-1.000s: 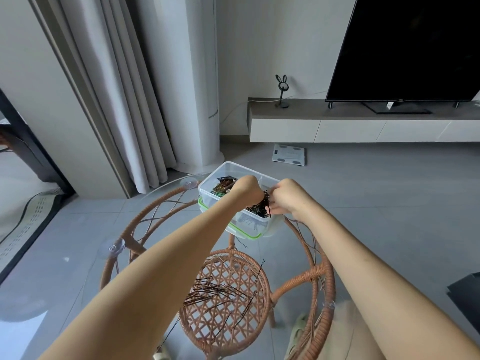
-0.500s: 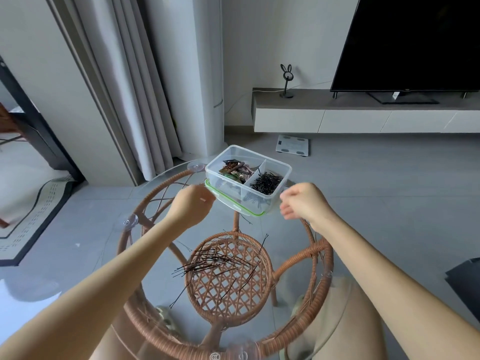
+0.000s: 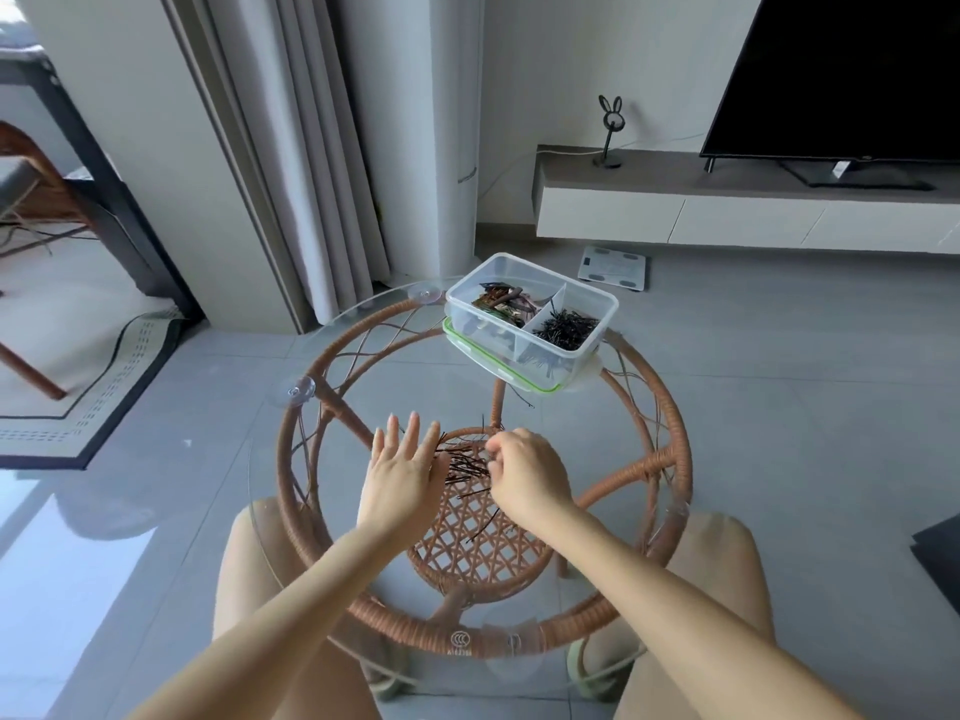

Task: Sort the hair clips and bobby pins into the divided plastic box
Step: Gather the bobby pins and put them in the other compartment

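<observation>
Grey floor tiles and pale curtains (image 3: 311, 163) frame a round glass-topped rattan table (image 3: 670, 449), and everything is placed off that table. On its far rim sits the divided plastic box (image 3: 530, 314), clear, resting on a green-edged lid (image 3: 498, 374). Brown hair clips (image 3: 501, 304) fill the box's left compartment; a dark heap of sorted pins (image 3: 566, 327) fills the right one. At the table's centre lies a loose scatter of bobby pins (image 3: 465, 467) on the glass, between the two hands. Left hand (image 3: 402, 472) is flat and open, fingers spread, its edge right beside the scatter. Right hand (image 3: 524, 478) is curled, fingertips drawn together at the pile; whether a pin is actually pinched between them I cannot tell. Beyond the table, a dark television (image 3: 852, 70) stands on a low white cabinet (image 3: 727, 220), a bathroom scale (image 3: 613, 267) on the floor before it.
</observation>
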